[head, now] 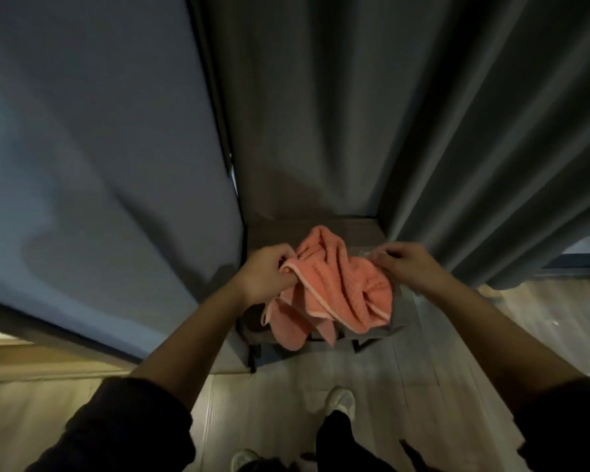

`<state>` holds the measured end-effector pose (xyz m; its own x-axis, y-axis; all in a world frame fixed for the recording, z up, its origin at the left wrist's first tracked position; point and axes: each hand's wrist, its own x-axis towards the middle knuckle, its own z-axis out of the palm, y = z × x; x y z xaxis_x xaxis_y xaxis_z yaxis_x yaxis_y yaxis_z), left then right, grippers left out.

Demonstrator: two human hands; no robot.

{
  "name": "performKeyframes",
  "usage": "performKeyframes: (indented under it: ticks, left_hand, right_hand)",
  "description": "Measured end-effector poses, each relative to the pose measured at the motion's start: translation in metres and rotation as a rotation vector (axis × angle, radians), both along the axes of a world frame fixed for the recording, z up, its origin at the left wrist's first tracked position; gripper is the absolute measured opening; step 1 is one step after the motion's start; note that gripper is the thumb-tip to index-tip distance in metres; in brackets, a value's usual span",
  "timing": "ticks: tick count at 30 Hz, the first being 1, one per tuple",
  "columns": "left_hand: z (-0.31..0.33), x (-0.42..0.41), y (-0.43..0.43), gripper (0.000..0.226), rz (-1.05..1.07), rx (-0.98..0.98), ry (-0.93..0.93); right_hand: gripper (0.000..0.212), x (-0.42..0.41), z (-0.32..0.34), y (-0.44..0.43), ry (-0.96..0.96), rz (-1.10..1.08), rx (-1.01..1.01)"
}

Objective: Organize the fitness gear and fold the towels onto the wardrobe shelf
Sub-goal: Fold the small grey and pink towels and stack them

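Dark sleeves; left grip, right grip pinch crumpled ribbed towel

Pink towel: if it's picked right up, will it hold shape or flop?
Likely floppy: the pink towel bunches in deep folds between the left hand and right hand, and its lower end droops past the shelf edge. Probably light, since fingers alone seem to carry it. Its ribbed weave suggests decent grip.

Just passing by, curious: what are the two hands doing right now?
Left hand: grips the pink towel.
Right hand: pinches the towel's other edge.
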<state>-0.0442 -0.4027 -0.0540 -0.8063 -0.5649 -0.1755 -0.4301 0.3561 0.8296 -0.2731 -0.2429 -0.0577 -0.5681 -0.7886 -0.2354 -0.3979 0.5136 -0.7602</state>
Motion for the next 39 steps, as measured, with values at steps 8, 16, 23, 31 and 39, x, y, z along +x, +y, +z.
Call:
performKeyframes:
  ticks: [8, 16, 23, 31, 39]
  left_hand:
    - [0.017, 0.161, -0.004, 0.021, 0.048, -0.062, -0.036]
    - [0.022, 0.309, -0.006, 0.030, 0.318, -0.157, -0.052]
    - [0.028, 0.393, -0.003, 0.017, 0.626, -0.084, -0.009]
    - [0.019, 0.459, -0.019, 0.014, 0.862, 0.019, 0.016]
    - [0.022, 0.487, -0.067, 0.012, 1.020, 0.172, 0.143]
  right_hand:
    - [0.013, 0.150, 0.031, -0.028, -0.036, 0.210, 0.081]
    - [0.016, 0.284, 0.048, -0.089, -0.095, 0.621, 0.075]
    - [0.016, 0.370, 0.052, -0.151, -0.129, 0.832, 0.043]
    - [0.014, 0.464, 0.031, -0.212, -0.243, 1.016, 0.040]
    - [0.022, 0.515, 0.021, -0.283, -0.274, 1.141, 0.001]
